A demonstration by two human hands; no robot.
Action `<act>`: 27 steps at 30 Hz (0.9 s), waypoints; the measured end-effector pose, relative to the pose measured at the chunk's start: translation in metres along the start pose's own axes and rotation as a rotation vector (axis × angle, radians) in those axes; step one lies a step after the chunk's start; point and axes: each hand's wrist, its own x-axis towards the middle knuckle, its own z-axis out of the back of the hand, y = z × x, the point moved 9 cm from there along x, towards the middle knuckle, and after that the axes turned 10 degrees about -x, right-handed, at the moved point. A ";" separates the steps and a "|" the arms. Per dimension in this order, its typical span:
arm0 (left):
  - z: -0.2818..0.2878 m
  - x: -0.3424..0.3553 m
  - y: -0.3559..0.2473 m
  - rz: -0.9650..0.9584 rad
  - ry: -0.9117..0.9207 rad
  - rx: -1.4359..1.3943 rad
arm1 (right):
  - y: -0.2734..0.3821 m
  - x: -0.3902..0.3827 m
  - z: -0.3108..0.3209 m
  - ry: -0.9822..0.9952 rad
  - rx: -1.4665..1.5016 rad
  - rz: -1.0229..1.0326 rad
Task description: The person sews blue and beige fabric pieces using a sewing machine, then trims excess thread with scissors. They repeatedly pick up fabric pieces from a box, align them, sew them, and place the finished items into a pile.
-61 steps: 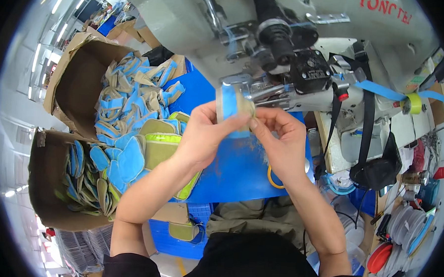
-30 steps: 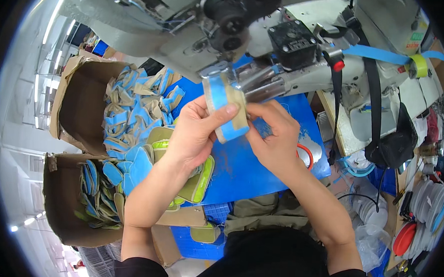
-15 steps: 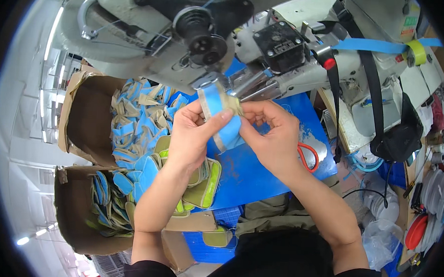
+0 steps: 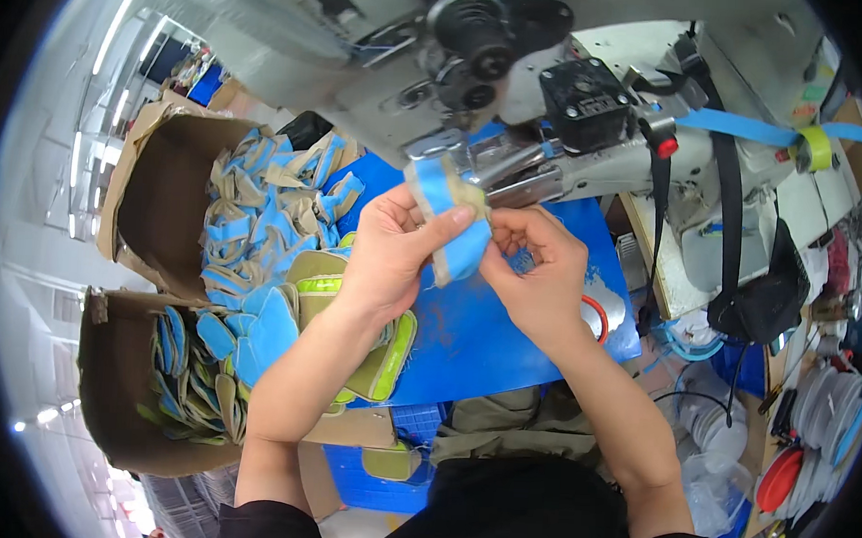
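Under the head of a sewing machine (image 4: 441, 149) is a small curved fabric piece (image 4: 465, 249), blue with beige edges. My left hand (image 4: 388, 253) is closed on it, thumb pressed on the beige and blue face and fingers behind. My right hand (image 4: 546, 274) has its fingers curled at the piece's right edge, thumb against the cloth; its fingertips are partly hidden. The upper end of the piece meets the metal parts by the needle area. Red-handled scissors (image 4: 597, 320) lie beside my right wrist, partly covered by it.
A heap of blue-and-beige fabric pieces (image 4: 270, 214) lies left, beside an open carton (image 4: 155, 199). Nearer, blue and green-edged pads (image 4: 274, 334) are stacked by a second carton (image 4: 108, 390). A blue tape (image 4: 745, 126) feeds in from the right over the blue worktop (image 4: 466, 357).
The whole view has shifted, so the machine sits further right and the cartons show more to the left. Both hands stay at the fabric piece, with little visible change in grip.
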 end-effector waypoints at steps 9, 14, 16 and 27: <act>0.002 0.009 -0.003 0.071 -0.047 -0.004 | -0.002 -0.004 -0.006 0.172 0.308 -0.335; -0.004 0.002 -0.012 0.051 -0.067 -0.049 | 0.004 0.001 -0.005 0.276 0.409 -0.477; -0.009 -0.008 -0.012 0.019 -0.084 -0.010 | 0.003 0.001 -0.006 0.283 0.412 -0.449; -0.004 -0.019 0.002 0.222 -0.106 -0.227 | -0.004 -0.015 -0.005 0.288 0.460 -0.388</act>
